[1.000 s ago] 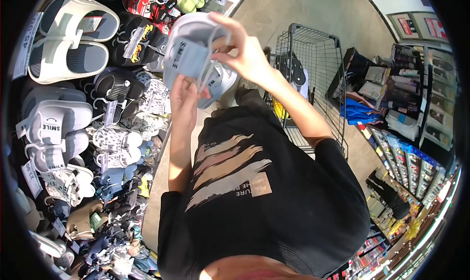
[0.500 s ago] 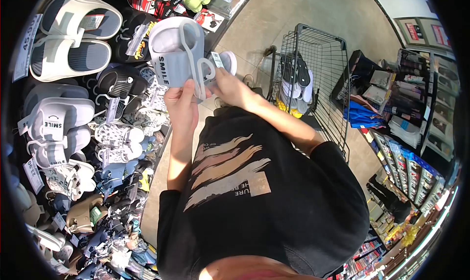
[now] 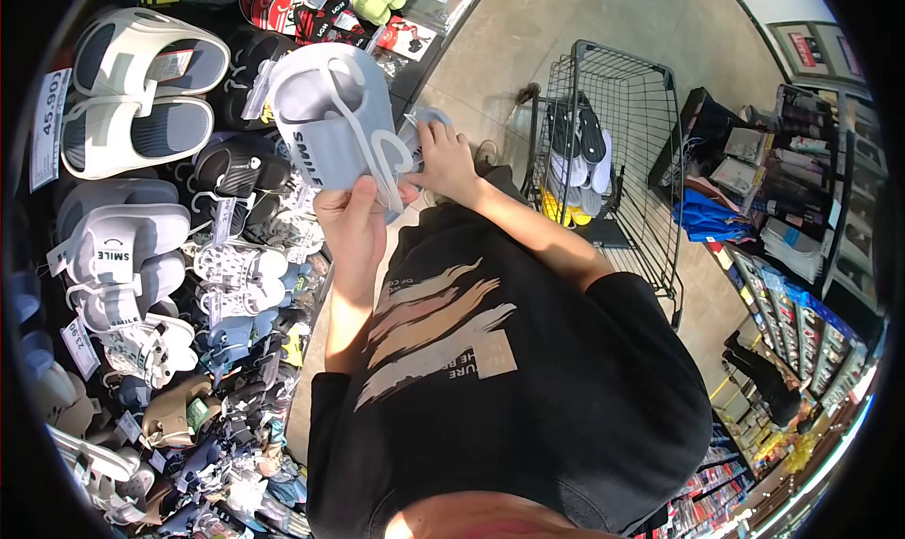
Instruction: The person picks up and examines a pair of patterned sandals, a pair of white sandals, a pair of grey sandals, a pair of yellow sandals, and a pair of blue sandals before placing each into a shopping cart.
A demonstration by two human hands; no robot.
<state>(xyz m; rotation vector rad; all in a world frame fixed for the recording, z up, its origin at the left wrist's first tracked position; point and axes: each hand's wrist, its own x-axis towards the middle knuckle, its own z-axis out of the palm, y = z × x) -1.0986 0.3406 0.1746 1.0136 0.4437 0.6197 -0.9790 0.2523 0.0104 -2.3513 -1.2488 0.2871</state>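
Note:
A pair of light grey slide sandals on a pale plastic hanger is in front of my chest. The nearer slide (image 3: 330, 133) has "SMILE" printed on its strap, and its footbed faces me. My left hand (image 3: 353, 214) grips it at the lower edge, thumb on top. The looped hanger (image 3: 388, 157) runs along its right side. My right hand (image 3: 445, 162) is closed over the second slide (image 3: 432, 116), fingers bent across it. Most of that slide is hidden behind my fingers and the nearer slide.
Display shelves on the left carry white slides (image 3: 141, 91), grey "SMILE" slides (image 3: 127, 242), patterned clogs (image 3: 236, 265) and price labels (image 3: 49, 129). A wire shopping cart (image 3: 622, 96) with footwear inside stands at the right. Beyond it are merchandise racks (image 3: 792, 190) and another person (image 3: 768, 383).
My right hand has turned, and its fingers now lie over the second slide, covering the white tag seen before. The nearer slide has shifted slightly left and down.

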